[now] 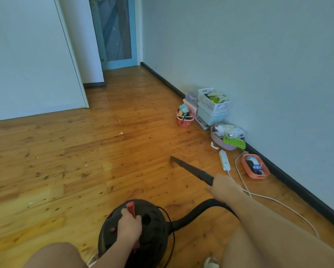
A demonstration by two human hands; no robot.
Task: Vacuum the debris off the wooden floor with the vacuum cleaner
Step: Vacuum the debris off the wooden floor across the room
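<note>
Grips the red handle [131, 208] of the vacuum cleaner [148, 236] with the curled fingers of the left hand [129, 228]; clasps the black nozzle [191, 169] in the right hand [223, 187], tip low over the wooden floor [65, 171]. Has the debris [121, 133], pale scattered crumbs, well ahead of that tip. Risks, most likely, snagging the white cord [268, 200] just beside the right hand and dragging the power strip [224, 159] along, or stretching the hose [199, 208] and toppling the vacuum cleaner.
</note>
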